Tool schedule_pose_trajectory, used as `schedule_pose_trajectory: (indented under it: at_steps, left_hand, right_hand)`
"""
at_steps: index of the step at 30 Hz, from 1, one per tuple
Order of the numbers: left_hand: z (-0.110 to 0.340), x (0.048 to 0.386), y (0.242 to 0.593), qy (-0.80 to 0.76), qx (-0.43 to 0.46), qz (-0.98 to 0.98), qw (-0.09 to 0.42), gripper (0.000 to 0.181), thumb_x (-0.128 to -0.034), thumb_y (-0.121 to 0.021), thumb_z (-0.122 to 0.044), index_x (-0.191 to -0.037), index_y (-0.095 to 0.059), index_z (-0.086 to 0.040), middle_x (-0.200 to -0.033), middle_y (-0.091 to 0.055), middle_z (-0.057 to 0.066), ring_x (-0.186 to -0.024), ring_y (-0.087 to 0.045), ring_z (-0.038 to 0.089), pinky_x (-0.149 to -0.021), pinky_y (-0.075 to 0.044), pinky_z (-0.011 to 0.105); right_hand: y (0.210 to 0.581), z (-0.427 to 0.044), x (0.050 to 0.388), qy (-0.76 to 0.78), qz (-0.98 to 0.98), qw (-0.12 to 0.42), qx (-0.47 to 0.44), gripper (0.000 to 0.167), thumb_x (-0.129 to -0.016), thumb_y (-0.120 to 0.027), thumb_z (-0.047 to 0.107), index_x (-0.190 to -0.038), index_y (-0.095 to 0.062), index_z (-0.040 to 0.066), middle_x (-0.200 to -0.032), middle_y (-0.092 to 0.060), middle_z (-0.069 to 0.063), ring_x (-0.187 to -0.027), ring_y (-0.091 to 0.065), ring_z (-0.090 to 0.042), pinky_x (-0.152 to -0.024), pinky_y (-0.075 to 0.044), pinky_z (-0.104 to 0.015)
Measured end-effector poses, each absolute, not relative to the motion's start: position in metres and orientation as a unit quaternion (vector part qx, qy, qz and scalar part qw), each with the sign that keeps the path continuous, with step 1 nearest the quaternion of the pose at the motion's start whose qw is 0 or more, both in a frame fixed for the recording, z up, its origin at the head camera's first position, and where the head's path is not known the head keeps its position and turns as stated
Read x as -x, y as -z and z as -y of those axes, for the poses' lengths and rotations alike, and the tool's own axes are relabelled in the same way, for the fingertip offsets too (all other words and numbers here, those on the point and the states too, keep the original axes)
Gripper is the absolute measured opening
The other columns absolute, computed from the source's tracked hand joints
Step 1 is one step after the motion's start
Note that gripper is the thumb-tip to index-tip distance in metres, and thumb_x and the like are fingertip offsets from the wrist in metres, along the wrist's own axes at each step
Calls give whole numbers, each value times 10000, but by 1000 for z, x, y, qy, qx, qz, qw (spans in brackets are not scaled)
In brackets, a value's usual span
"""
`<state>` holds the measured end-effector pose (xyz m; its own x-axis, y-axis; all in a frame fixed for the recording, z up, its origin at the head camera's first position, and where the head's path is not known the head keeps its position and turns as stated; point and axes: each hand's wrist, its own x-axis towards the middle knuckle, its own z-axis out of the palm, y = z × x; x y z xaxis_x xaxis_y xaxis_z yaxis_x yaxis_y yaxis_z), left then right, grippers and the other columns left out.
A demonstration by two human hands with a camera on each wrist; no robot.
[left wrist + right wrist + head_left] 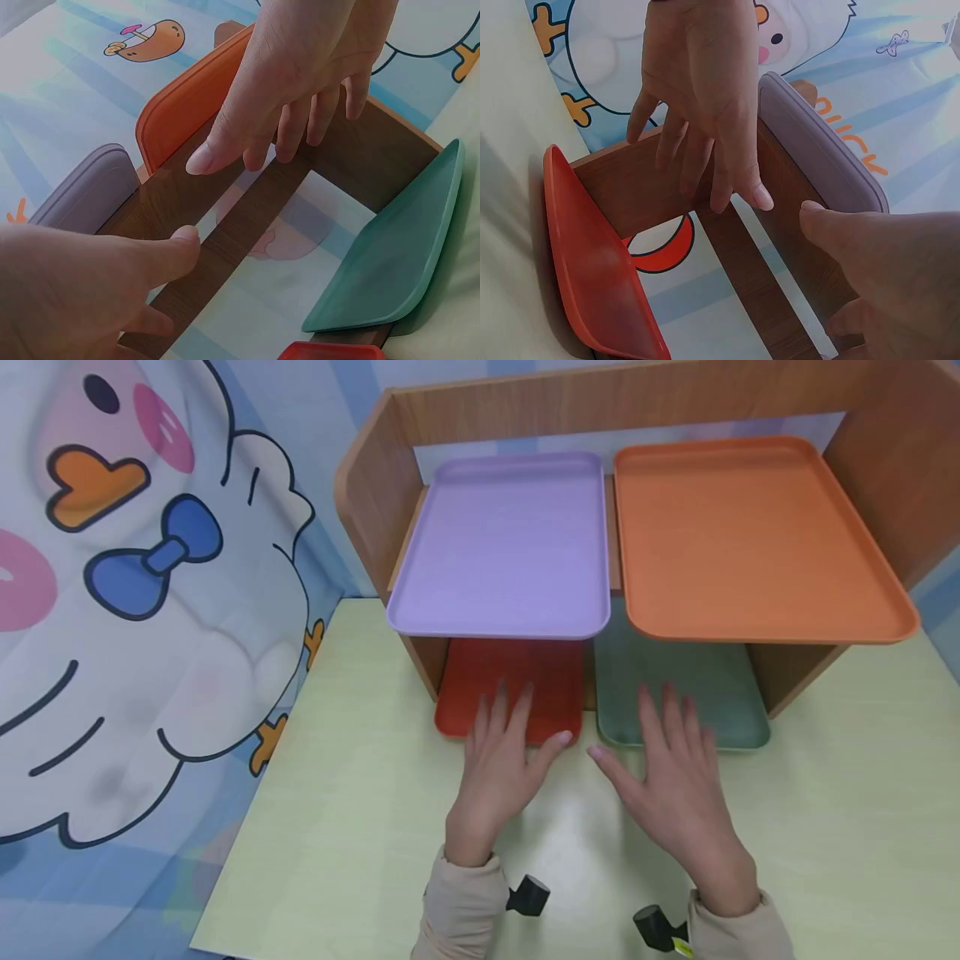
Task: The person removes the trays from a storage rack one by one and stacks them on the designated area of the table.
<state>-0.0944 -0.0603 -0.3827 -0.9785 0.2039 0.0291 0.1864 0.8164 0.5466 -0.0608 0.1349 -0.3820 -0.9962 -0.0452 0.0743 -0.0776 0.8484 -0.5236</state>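
The left hand (498,772), grip released, is near the red tray (510,662); the right hand (678,793), likewise released, is near the green tray (678,664); both trays jut from the wooden shelf (622,397), below the purple tray (502,547) and orange tray (761,543).

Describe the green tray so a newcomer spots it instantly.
Find the wooden shelf on the pale table. At its lower level, right-hand side, below the orange tray, sits the green tray. It's the only green one; the red tray lies to its left.
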Motion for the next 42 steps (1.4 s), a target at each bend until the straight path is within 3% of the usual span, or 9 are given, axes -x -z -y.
schedule_pose_trajectory:
  at_steps: [4, 10, 15, 19, 27, 32, 42]
  left_hand:
    - [62, 96, 383, -308, -98, -946, -17, 708, -915, -555, -511, -1473, -348, -127, -1538, -304, 135, -1403, -289, 352, -1090, -318, 549]
    - [69, 98, 383, -369, -61, -927, -23, 673, -901, -589, -502, -1446, -387, -164, -1471, -415, 50, -1333, -398, 254, -1040, -409, 484]
    - [86, 104, 387, -428, -47, -900, -68, 574, -918, -604, -421, -1375, -469, -101, -1372, -517, 94, -1224, -507, 255, -980, -457, 464]
    - [101, 109, 390, -457, -24, -882, -110, 508, -930, -604, -365, -1319, -511, -52, -1321, -557, 116, -1207, -528, 267, -983, -453, 456]
    - [126, 116, 392, -513, 21, -844, -152, 458, -930, -611, -336, -1301, -519, -85, -1259, -590, 61, -1166, -550, 223, -964, -479, 401]
    - [135, 121, 395, -560, 34, -809, -176, 433, -923, -622, -327, -1284, -523, -109, -1220, -591, 22, -1141, -568, 212, -945, -499, 378]
    - [147, 142, 404, -587, 60, -782, -202, 452, -919, -629, -247, -1314, -497, -70, -1255, -573, 114, -1140, -565, 228, -963, -489, 401]
  right_hand:
    - [380, -135, 62, -289, 956, 43, -30, 943, -896, -494, 623, -1535, -76, 68, -1589, -38, -228, -1440, -44, -469, -1078, -112, -693]
    - [380, -134, 63, -346, 936, 66, -25, 936, -902, -555, 551, -1534, -68, 62, -1588, -95, -212, -1447, -116, -425, -1101, -177, -638]
    - [378, -135, 63, -431, 897, 97, -8, 877, -909, -613, 432, -1538, -97, 103, -1582, -187, -155, -1424, -239, -377, -1076, -277, -602]
    - [376, -138, 64, -489, 862, 137, -6, 802, -905, -654, 313, -1524, -185, 113, -1557, -275, -118, -1402, -314, -325, -1090, -317, -513]
    - [377, -142, 67, -558, 808, 191, -2, 728, -891, -665, 113, -1498, -262, 139, -1495, -385, -50, -1372, -385, -191, -1079, -332, -172]
    - [375, -143, 66, -599, 770, 221, 1, 716, -876, -656, 26, -1483, -294, 135, -1458, -434, -33, -1346, -421, -172, -1057, -353, -162]
    - [369, -150, 65, -688, 684, 243, 21, 658, -883, -614, -27, -1460, -324, 96, -1416, -462, -108, -1298, -464, -180, -1043, -379, -183]
